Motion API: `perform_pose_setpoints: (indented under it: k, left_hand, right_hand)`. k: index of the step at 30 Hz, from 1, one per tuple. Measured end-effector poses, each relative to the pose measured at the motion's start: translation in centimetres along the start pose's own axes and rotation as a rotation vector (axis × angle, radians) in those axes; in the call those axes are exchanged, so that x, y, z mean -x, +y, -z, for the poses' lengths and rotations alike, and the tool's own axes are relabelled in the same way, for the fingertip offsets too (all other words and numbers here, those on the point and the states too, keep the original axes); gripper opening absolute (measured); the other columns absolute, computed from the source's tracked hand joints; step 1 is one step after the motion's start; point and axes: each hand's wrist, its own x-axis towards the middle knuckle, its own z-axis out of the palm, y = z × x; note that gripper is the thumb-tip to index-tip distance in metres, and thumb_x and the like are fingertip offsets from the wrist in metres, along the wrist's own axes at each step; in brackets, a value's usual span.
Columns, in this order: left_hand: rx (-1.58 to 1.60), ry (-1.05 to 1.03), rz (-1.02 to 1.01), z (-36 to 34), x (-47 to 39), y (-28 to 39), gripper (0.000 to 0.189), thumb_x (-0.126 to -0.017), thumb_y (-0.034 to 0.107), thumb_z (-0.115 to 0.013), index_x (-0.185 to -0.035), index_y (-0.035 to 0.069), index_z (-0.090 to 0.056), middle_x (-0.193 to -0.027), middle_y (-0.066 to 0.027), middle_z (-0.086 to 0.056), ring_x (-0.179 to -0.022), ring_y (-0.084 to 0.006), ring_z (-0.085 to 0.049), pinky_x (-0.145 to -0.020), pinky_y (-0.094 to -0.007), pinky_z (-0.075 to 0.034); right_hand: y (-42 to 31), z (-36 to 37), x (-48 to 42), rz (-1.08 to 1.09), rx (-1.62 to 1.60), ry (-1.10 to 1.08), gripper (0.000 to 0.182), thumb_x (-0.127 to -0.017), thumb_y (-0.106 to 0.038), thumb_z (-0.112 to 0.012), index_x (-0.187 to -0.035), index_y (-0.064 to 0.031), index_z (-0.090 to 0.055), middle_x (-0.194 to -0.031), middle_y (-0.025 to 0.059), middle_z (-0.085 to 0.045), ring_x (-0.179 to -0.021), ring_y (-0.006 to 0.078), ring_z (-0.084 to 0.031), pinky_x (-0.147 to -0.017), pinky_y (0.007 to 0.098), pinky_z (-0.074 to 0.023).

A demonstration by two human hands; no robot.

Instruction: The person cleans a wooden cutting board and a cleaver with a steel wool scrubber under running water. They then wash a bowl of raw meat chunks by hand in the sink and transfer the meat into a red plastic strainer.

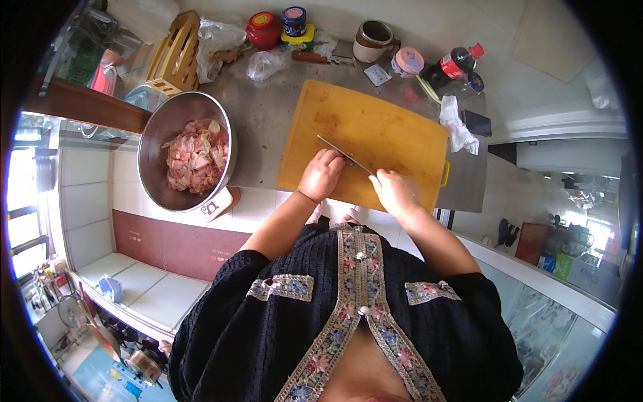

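A kitchen knife [346, 155], seen nearly edge-on, stands over the yellow cutting board [402, 130]. My right hand [397, 192] grips its handle, which the fingers hide. Close against the blade, my left hand [321, 175] curls its fingertips down on a small piece of food, mostly hidden beneath them. Tiny pale bits [350, 155] lie on the board by the blade. Left of the board, a large steel bowl [150, 151] holds cut raw meat [193, 161] with some pale slices.
Along the wall stand a red jar [263, 31], a mug [372, 42], a pink-lidded jar [408, 61] and a cola bottle [452, 65]. A brown-handled tool [309, 57] lies behind the board. Crumpled tissue [458, 125] and a dark phone-like object [476, 123] sit at the right.
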Motion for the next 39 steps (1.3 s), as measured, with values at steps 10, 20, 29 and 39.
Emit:
perform_pose_setpoints:
  k: [10, 20, 29, 39]
  left_hand:
    - [0.009, -0.001, 0.012, -0.15, 0.2, -0.2, 0.007, -0.086, 0.005, -0.071, -0.093, 0.005, -0.067, -0.103, -0.0111, -0.068, -0.094, -0.034, -0.065, -0.084, -0.0431, -0.056]
    - [0.008, -0.024, 0.011, 0.02, 0.18, -0.34, 0.008, -0.085, 0.005, -0.07, -0.092, 0.005, -0.067, -0.106, -0.0121, -0.068, -0.098, -0.0345, -0.065, -0.087, -0.0436, -0.056]
    - [0.007, -0.022, 0.016, 0.19, 0.35, -0.24, 0.009, -0.084, 0.005, -0.071, -0.092, 0.003, -0.067, -0.104, -0.0126, -0.068, -0.097, -0.0347, -0.066, -0.087, -0.0434, -0.057]
    - [0.025, 0.018, 0.022, 0.43, 0.26, -0.02, 0.008, -0.084, 0.006, -0.072, -0.089, 0.003, -0.066, -0.103, -0.0132, -0.068, -0.096, -0.0359, -0.066, -0.085, -0.044, -0.057]
  right_hand:
    - [-0.22, -0.41, -0.34, 0.002, -0.014, -0.006, 0.034, -0.103, -0.035, -0.062, -0.085, -0.0061, -0.064, -0.079, 0.0195, -0.069, -0.072, 0.0418, -0.069, -0.063, 0.0528, -0.0543]
    - [-0.38, -0.71, -0.28, -0.087, -0.008, -0.048, 0.035, -0.103, -0.035, -0.062, -0.085, -0.0052, -0.064, -0.078, 0.0197, -0.069, -0.071, 0.0427, -0.068, -0.063, 0.054, -0.0539]
    - [-0.95, -1.04, -0.77, -0.144, -0.006, -0.139, 0.037, -0.103, -0.037, -0.061, -0.084, -0.0054, -0.065, -0.078, 0.0201, -0.07, -0.072, 0.0425, -0.069, -0.066, 0.0545, -0.0536]
    - [-0.89, -0.85, -0.51, -0.186, 0.047, -0.157, 0.039, -0.102, -0.039, -0.061, -0.083, -0.0055, -0.065, -0.078, 0.0205, -0.07, -0.071, 0.0423, -0.069, -0.064, 0.054, -0.0538]
